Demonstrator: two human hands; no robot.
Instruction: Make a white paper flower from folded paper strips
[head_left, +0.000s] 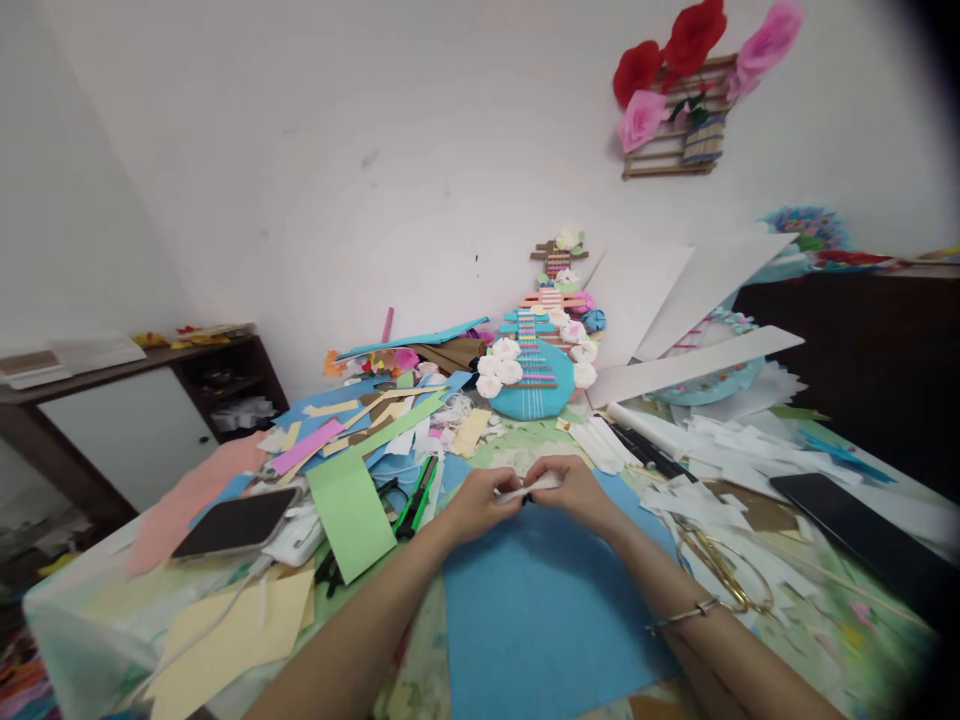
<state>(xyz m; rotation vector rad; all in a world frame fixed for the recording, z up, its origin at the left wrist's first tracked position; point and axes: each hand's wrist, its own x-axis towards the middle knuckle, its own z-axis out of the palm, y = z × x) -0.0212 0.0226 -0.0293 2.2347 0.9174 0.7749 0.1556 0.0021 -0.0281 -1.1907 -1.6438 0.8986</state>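
Left hand [484, 500] and right hand [568, 492] pinch the white paper [547, 482] right between them, neither nearer, its long axis running crosswise, grip to grip, over the blue sheet [551, 610]!

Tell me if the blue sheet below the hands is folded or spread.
Spread: the blue sheet lies flat, its broad face showing below the left hand and right hand, no fold visible.

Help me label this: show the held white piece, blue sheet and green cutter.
White piece [549, 481]: head view, on its right end.
Blue sheet [553, 605]: head view, on its bare middle.
Green cutter [417, 499]: head view, on its body.
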